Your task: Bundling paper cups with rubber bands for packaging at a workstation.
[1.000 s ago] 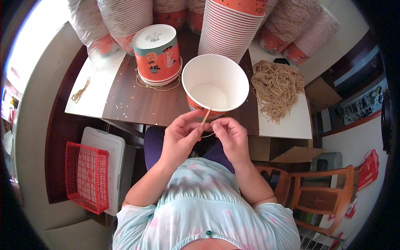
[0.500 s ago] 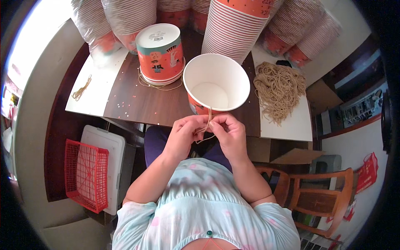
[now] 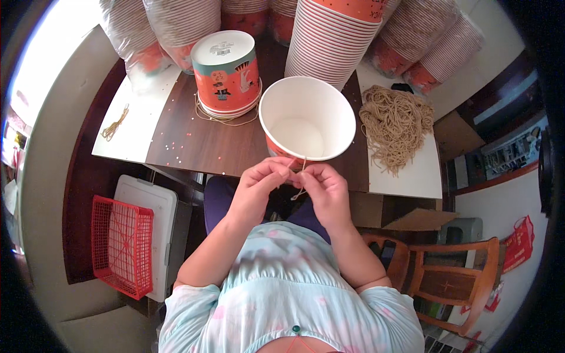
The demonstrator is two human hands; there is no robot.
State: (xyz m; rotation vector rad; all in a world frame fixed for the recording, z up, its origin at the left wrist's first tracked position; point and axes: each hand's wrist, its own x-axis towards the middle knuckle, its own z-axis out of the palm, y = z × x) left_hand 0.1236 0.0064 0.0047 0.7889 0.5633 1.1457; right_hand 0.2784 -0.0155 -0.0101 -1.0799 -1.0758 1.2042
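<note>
Tan string (image 3: 301,179), thin and limp, we pinch between left hand (image 3: 259,188) and right hand (image 3: 326,191) just below the white paper bucket (image 3: 307,120); grip near its ends.

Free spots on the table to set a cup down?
Bare dark wood between the upside-down bucket and the near edge; white board by the small string bundle. Crowded: cup stacks at the back, string pile at right, open bucket by both hands.

Person: pale mint short-sleeved top (image 3: 282,282), faint pink blotched print, gathered seam below the chest, small dark green button at the neckline. Dark navy trousers (image 3: 220,197). Bare forearms; left hand (image 3: 259,188) and right hand (image 3: 326,191) ungloved, no rings visible.
</note>
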